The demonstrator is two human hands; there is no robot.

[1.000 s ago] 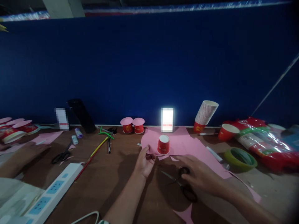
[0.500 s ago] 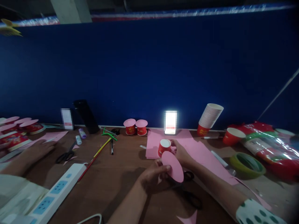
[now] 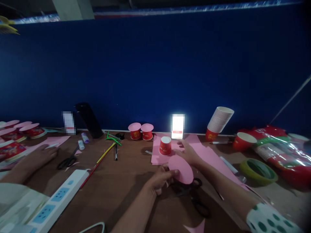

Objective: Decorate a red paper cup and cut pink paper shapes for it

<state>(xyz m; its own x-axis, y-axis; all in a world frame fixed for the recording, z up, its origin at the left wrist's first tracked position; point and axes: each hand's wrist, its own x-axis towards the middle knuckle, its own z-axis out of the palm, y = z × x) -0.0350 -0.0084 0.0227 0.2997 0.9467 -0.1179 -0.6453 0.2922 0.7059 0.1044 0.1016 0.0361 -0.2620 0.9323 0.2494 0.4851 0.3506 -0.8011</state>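
A pink paper disc [image 3: 181, 170] is pinched at its left edge between the thumb and fingers of my left hand [image 3: 161, 177]. Upside down on the pink paper sheets [image 3: 157, 158] stands a red paper cup [image 3: 165, 146], its white base facing up. My right hand [image 3: 186, 152] is just right of this cup, apart from it, with fingers spread and nothing in them. Black-handled scissors [image 3: 200, 207] lie on the table below the disc, partly hidden by it.
Two disc-topped red cups [image 3: 135, 133] stand by the blue wall. A lit phone [image 3: 177, 126], a leaning cup stack [image 3: 219, 121] and green tape [image 3: 259, 171] are at the back and right. At left are a power strip [image 3: 60, 197] and another person's hand [image 3: 41, 157].
My right hand has let go of the red cup, which now stands on the pink paper, slightly left of before. The disc in my left hand has tilted to show more of its face.
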